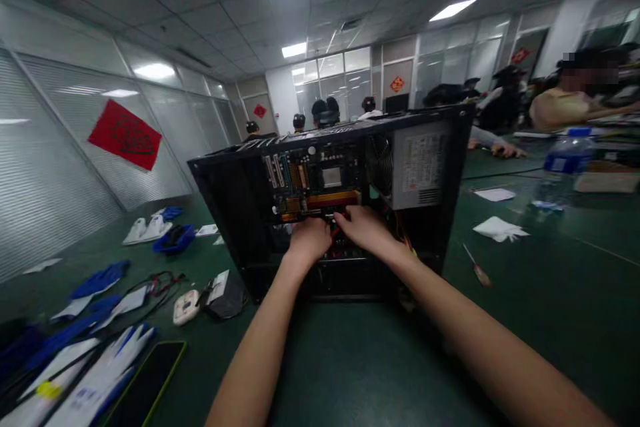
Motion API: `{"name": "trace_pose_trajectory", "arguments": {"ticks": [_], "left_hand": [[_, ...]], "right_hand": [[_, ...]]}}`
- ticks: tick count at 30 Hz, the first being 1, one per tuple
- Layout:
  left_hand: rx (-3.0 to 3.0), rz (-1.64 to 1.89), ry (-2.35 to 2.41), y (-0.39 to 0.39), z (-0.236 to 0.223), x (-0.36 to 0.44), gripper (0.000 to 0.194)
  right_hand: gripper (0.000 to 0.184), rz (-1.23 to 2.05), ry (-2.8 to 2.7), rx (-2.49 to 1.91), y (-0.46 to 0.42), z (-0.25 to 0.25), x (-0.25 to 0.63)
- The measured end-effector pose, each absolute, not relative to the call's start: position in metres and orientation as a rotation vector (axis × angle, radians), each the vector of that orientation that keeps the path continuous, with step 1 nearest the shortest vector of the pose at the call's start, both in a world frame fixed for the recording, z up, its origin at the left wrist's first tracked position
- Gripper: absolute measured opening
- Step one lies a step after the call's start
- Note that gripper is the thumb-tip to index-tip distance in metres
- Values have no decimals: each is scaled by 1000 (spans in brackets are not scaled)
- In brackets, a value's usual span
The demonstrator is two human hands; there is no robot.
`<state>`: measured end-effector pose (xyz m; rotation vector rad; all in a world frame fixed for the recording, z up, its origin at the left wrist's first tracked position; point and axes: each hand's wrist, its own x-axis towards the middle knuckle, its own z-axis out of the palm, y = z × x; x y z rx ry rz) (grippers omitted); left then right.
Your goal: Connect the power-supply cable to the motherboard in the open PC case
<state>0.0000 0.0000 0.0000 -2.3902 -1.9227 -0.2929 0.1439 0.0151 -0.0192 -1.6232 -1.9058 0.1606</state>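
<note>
An opened black computer case [215,213] stands upright on the green table, its inside facing me. The motherboard [331,177] shows in its upper part, and a grey power supply [420,163] with a fan is at the upper right. Both my hands reach into the case, close together below the gold and red slots [333,200]. My left hand [311,238] has its fingers curled at the board's lower edge; the fingertips are hidden. Just to its right, my right hand [364,230] has fingers bent in a pinch near thin red wires [337,240]. What either holds is too small to make out.
On the left lie blue-and-white gloves [100,380], a phone [145,383], a blue tray [174,239] and a whitish oval device [187,307]. To the right are a screwdriver [479,270], a white glove [500,229] and a water bottle [565,167]. Other people sit farther back.
</note>
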Motion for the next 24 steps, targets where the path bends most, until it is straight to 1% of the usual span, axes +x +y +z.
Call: {"name": "trace_pose_trajectory", "arguments": {"ticks": [6, 10, 24], "left_hand": [[-2397, -377, -2012, 6, -2, -3, 38], [-2389, -352, -1979, 6, -3, -4, 36], [-2409, -407, -1943, 7, -4, -4, 37]], "right_hand": [[36, 189, -1881, -1644, 15, -16, 143], [36, 185, -1871, -1635, 14, -16, 144], [34, 150, -1886, -1606, 11, -15, 143]]}}
